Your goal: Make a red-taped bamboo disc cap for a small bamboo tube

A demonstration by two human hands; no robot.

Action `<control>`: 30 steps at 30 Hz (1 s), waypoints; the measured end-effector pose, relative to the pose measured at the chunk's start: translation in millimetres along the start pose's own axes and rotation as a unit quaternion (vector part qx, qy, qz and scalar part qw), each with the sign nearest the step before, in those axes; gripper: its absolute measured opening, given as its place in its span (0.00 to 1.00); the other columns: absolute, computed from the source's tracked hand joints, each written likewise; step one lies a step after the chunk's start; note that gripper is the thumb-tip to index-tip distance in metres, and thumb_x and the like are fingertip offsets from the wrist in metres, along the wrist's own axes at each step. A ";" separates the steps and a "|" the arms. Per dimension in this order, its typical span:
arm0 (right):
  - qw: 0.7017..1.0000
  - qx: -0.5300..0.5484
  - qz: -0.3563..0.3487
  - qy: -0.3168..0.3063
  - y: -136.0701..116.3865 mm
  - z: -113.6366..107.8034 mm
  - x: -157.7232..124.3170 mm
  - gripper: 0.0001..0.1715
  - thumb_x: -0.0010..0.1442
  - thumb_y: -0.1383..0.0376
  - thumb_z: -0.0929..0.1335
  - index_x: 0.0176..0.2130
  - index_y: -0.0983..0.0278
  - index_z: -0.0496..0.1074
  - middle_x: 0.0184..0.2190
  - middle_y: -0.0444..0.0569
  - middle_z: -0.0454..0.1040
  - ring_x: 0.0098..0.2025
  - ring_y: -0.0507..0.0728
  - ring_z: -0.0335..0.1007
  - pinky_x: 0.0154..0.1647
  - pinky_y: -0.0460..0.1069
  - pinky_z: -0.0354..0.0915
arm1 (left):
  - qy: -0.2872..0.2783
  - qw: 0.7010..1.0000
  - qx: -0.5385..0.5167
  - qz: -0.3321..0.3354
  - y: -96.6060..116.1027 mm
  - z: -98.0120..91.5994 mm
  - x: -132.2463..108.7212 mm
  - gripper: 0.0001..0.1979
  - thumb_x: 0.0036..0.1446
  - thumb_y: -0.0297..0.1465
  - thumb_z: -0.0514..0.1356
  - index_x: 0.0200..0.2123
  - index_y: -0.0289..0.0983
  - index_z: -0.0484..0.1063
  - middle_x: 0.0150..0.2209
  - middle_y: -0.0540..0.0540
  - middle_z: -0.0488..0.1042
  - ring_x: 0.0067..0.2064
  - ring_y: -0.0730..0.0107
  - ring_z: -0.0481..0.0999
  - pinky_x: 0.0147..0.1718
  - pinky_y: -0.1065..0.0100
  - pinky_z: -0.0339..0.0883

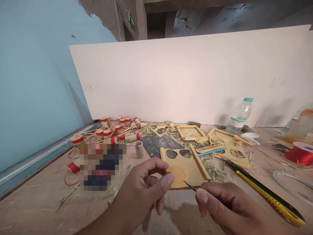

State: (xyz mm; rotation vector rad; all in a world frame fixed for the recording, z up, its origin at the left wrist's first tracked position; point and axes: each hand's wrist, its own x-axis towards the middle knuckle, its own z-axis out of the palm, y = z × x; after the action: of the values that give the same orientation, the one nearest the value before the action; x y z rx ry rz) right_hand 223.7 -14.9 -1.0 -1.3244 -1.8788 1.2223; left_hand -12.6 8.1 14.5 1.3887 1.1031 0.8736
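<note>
My left hand point(153, 184) pinches a small, thin yellow sheet point(177, 174) at its left edge; a circle is marked or cut in it. In my right hand point(220, 202) is a slim, dark, pointed tool point(190, 186), and its tip touches or nearly touches the edge of that circle. Most of the tool is hidden by my fingers. Behind the small sheet lies a larger yellow board point(193, 169) with two round holes and raised strips along its sides. To the right rests a yellow and black utility knife point(265, 187).
Several bamboo tubes with red bands point(107, 133) and thin sticks crowd the back left. A bare bamboo tube point(139, 149) stands before a dark mat point(158, 146). More cut yellow sheets point(231, 147), a clear bottle point(241, 114) and a red thread spool point(299, 155) stand right, among plant shavings.
</note>
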 end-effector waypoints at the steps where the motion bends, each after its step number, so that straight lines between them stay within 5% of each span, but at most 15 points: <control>1: 1.000 -0.005 0.002 0.001 0.0 0.1 -0.4 0.39 0.69 0.31 0.61 0.28 0.58 0.68 0.26 0.41 0.63 0.31 0.56 0.61 0.32 0.47 0.59 | -0.003 1.000 0.003 -0.001 0.1 -0.2 -0.4 0.21 0.61 0.51 0.68 0.40 0.39 0.72 0.14 0.55 0.69 0.15 0.79 0.60 0.15 0.79 0.48; 10: 1.000 -0.011 0.002 0.012 5.7 -0.2 0.8 0.39 0.70 0.32 0.61 0.29 0.59 0.72 0.26 0.41 0.62 0.30 0.55 0.60 0.31 0.47 0.58 | -0.003 1.000 0.002 0.000 -0.5 -0.6 1.7 0.20 0.62 0.49 0.67 0.43 0.39 0.70 0.19 0.57 0.69 0.16 0.78 0.66 0.15 0.81 0.50; 16: 1.000 -0.007 0.019 0.006 3.9 0.1 1.4 0.37 0.69 0.32 0.62 0.31 0.59 0.74 0.27 0.41 0.61 0.32 0.56 0.59 0.33 0.48 0.57 | 0.001 1.000 -0.011 -0.005 -0.9 0.6 0.5 0.21 0.61 0.49 0.66 0.42 0.38 0.69 0.32 0.51 0.76 0.16 0.83 0.68 0.14 0.81 0.48; 24: 1.000 0.020 -0.003 -0.004 4.6 1.7 0.9 0.37 0.69 0.32 0.63 0.28 0.59 0.67 0.26 0.39 0.60 0.31 0.55 0.57 0.32 0.46 0.56 | -0.011 1.000 -0.023 -0.003 -1.8 0.3 0.4 0.19 0.60 0.45 0.68 0.42 0.38 0.69 0.32 0.53 0.76 0.16 0.83 0.69 0.14 0.82 0.49; 30: 1.000 0.020 -0.015 0.012 3.1 1.4 1.4 0.38 0.69 0.32 0.64 0.27 0.59 0.71 0.25 0.40 0.63 0.29 0.54 0.60 0.29 0.44 0.60 | -0.018 0.999 -0.030 -0.004 -1.6 1.6 0.1 0.18 0.60 0.44 0.69 0.42 0.38 0.70 0.31 0.54 0.75 0.16 0.83 0.70 0.13 0.82 0.49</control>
State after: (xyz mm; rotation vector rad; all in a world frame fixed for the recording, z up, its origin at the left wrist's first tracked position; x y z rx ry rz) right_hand 223.4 -13.8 -4.5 -1.2794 -1.8405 1.2174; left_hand -11.3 7.7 12.8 1.3452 1.0472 0.8667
